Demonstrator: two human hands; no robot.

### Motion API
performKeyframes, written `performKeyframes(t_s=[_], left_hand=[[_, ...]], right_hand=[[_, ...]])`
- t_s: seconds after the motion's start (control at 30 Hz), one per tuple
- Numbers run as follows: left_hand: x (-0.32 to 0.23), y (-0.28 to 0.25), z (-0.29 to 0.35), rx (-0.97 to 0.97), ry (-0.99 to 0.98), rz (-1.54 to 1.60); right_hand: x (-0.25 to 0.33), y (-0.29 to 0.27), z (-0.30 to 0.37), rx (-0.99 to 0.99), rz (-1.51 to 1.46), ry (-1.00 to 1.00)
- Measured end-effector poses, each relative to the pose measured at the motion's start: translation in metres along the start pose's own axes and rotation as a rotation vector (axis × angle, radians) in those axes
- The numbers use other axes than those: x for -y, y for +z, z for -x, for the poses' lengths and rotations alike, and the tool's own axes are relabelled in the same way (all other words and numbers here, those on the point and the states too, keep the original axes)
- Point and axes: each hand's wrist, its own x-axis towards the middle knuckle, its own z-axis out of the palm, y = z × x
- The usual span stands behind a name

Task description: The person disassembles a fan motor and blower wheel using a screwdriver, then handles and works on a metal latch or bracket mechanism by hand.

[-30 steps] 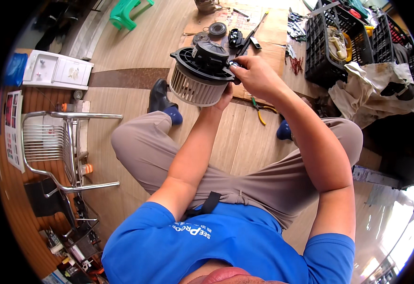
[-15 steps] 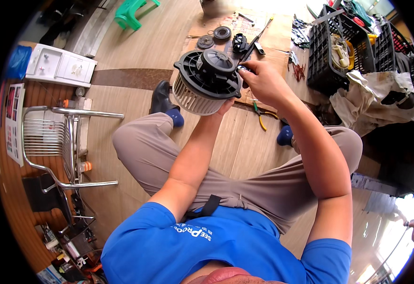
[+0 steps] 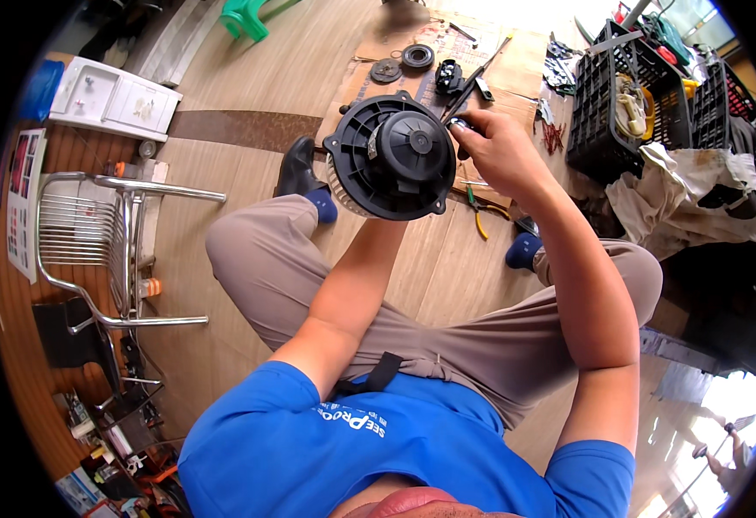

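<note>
A black car blower motor (image 3: 414,147) with a pale finned fan wheel (image 3: 348,192) is held up in front of me, its round motor end tilted toward me. My left forearm (image 3: 362,272) reaches up beneath it; the hand itself is hidden behind the flange. Close to the flange's right edge is my right hand (image 3: 506,148), its thumb and fingers pinched together around a small object with a shiny silver end and a dark part below. Its kind is too small to tell.
A cardboard sheet (image 3: 506,65) beyond the blower holds a black ring (image 3: 417,57), a disc (image 3: 385,71), a black part (image 3: 449,76) and a long thin rod (image 3: 486,67). Pliers (image 3: 479,216) lie nearer. Black crates (image 3: 598,121) stand right; a metal chair (image 3: 127,250) stands left.
The blower has tipped so that its motor end faces me more, hiding most of the fan wheel and the left fingers. My right hand has shifted slightly right with it.
</note>
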Motion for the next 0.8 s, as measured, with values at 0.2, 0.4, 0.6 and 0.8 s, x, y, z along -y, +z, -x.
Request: performKeyframes(t_s=[0.2, 0.4, 0.6, 0.8], left_hand=[[-0.008, -0.043, -0.023, 0.871, -0.029, -0.111], [-0.008, -0.043, -0.031, 0.872, 0.103, -0.183], [-0.012, -0.048, -0.037, 0.831, 0.221, -0.201], [-0.011, -0.053, -0.037, 0.800, 0.235, -0.195]], right_hand=[[0.007, 0.000, -0.001, 0.059, -0.011, 0.063], [0.012, 0.000, 0.003, 0.090, -0.054, 0.017], [0.005, 0.000, 0.003, 0.078, 0.003, -0.044], [0.015, -0.004, 0.009, 0.169, 0.041, -0.042]])
